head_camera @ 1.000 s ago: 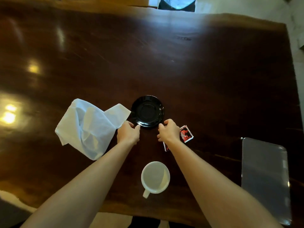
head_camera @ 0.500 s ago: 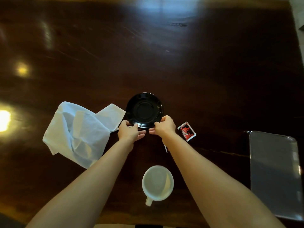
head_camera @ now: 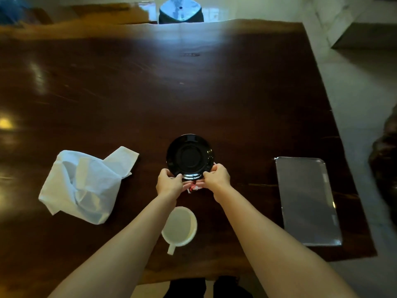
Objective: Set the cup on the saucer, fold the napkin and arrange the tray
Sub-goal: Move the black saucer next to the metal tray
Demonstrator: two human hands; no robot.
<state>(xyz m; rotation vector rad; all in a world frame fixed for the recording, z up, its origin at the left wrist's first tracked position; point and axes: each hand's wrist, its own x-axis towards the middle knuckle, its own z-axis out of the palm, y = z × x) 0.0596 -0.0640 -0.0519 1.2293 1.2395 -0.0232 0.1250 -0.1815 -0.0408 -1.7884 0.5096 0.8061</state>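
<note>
Head view shows both hands closed on the near rim of the glossy black round saucer [head_camera: 190, 157], the left hand [head_camera: 169, 184] pinching it at its near-left edge and the right hand [head_camera: 217, 177] at its near-right edge, above the dark polished wooden counter [head_camera: 150, 93]. Just beneath the two grips a small red-and-white packet [head_camera: 194, 187] peeks out, and nearer the person, between the forearms, the white handled cup [head_camera: 179, 226] stands upright. Well to the left of the left grip lies the crumpled white cloth napkin [head_camera: 86, 183], and well to the right of the right grip the flat rectangular silver metal tray [head_camera: 307, 201] rests near the counter's edge.
</note>
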